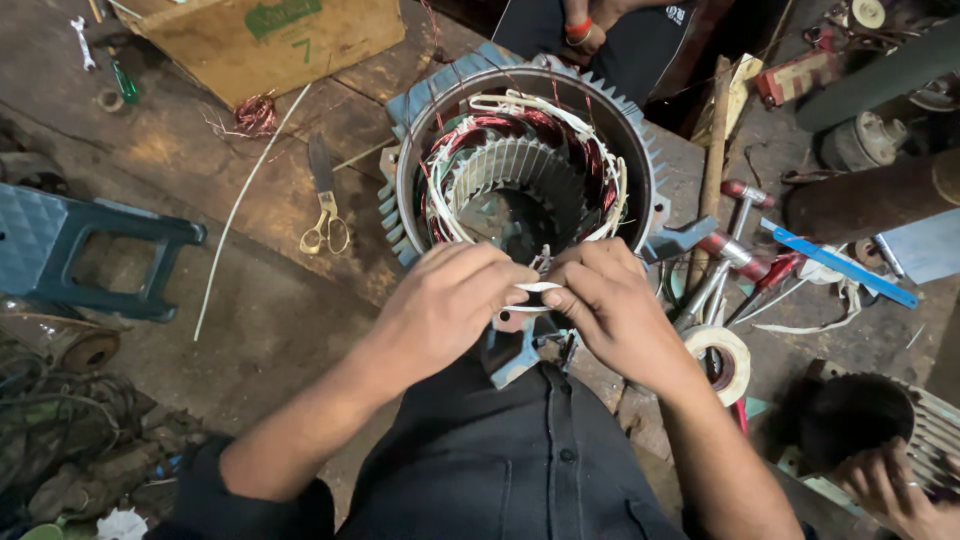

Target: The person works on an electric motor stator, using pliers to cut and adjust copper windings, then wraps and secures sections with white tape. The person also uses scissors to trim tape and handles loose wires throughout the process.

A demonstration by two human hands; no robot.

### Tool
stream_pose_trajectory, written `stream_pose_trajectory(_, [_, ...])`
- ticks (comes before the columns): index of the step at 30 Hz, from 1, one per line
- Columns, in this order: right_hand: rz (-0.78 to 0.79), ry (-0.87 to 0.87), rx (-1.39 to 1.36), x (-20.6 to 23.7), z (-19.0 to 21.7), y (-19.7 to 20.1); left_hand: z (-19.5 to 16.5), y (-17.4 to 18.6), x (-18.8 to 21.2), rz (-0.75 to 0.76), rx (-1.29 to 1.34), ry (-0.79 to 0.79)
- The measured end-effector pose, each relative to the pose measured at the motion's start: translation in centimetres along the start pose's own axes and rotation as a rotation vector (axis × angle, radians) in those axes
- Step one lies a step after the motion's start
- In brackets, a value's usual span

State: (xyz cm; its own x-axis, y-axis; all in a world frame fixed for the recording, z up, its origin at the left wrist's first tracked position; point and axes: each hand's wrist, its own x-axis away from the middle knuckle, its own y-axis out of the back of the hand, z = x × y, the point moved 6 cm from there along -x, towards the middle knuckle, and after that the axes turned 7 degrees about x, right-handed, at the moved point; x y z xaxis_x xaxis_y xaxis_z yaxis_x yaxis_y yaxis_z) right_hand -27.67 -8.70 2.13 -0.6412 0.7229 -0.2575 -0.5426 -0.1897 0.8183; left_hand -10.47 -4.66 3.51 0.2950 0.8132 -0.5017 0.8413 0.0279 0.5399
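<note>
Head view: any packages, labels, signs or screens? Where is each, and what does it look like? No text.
Cardboard box: top left on the floor, flat brown rectangle with a green printed patch.
Red and white carton: top right among the tools, small, oblong, lying tilted.
No signs or screens in view.

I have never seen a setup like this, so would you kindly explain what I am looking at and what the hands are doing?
This is one picture from a camera on a person's head, looking down. The left hand and right hand pinch a small white strip at the rim of a round grey finned metal motor housing, which holds copper-red wire coils laced with white sleeving. On the worn wooden surface lie yellow-handled scissors, a roll of white tape and a hammer. Another person's hand shows at lower right.
</note>
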Motion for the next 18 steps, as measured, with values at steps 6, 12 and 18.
stream_pose_trajectory(6, [0.067, 0.025, -0.002, -0.4, -0.4, 0.2, 2.0, 0.2, -0.6, 0.15, 0.072, 0.082])
stream_pose_trajectory(12, [0.047, -0.051, -0.118, -1.0, -1.8, 1.4, 1.5, 0.8, -0.8, 0.021, -0.084, -0.055])
stream_pose_trajectory(18, [-0.058, -0.453, -0.491, 2.0, -5.9, 4.0, 2.4, 1.4, -0.4, 0.025, -0.092, -0.104])
